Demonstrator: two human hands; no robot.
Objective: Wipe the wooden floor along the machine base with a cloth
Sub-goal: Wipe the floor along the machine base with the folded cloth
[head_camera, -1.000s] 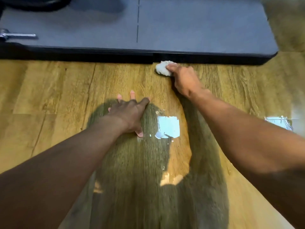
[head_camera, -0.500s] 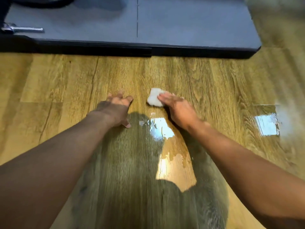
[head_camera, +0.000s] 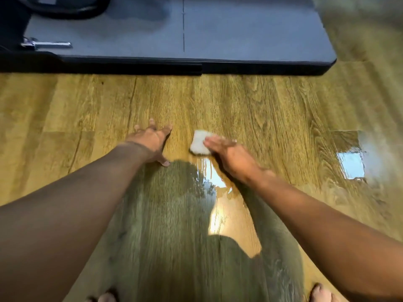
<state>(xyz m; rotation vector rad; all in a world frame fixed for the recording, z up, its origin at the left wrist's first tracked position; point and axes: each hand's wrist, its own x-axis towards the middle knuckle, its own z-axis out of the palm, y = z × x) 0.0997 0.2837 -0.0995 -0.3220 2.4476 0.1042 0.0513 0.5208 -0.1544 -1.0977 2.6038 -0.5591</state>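
A small white cloth lies folded on the wooden floor, about a forearm's length in front of the grey machine base. My right hand presses on the cloth's right part with straight fingers. My left hand rests flat on the floor to the left of the cloth, fingers spread, apart from it. A wet shiny streak runs back from the cloth between my arms.
The machine base has a black front edge and a metal pin at its left. A bright window reflection lies on the floor at right. My bare toes show at the bottom edge.
My right hand has drawn the cloth back from the base's black edge toward me. My left hand stays planted on the floor. The view has shifted, so the base sits farther away.
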